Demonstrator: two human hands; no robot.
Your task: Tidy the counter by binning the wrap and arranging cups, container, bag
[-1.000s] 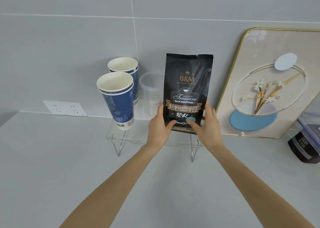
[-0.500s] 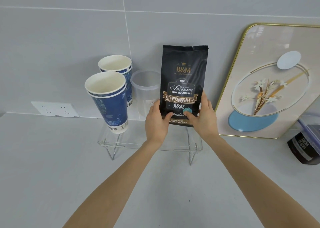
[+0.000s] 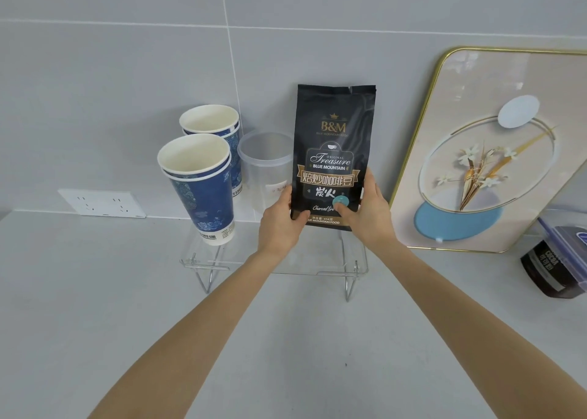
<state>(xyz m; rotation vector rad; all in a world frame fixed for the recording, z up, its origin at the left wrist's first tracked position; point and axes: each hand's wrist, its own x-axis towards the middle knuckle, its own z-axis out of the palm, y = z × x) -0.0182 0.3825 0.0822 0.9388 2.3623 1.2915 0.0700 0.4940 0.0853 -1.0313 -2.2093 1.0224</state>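
black coffee bag [image 3: 335, 151] upright, gripped between left hand [image 3: 279, 224] and right hand [image 3: 368, 215].

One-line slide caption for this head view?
Both hands, left hand and right hand, hold a black coffee bag upright on a clear riser shelf beside blue paper cups.

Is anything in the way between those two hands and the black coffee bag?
No. The left hand and right hand already grip the coffee bag by its lower edges, upright on the clear shelf. The plastic container stands beside it.
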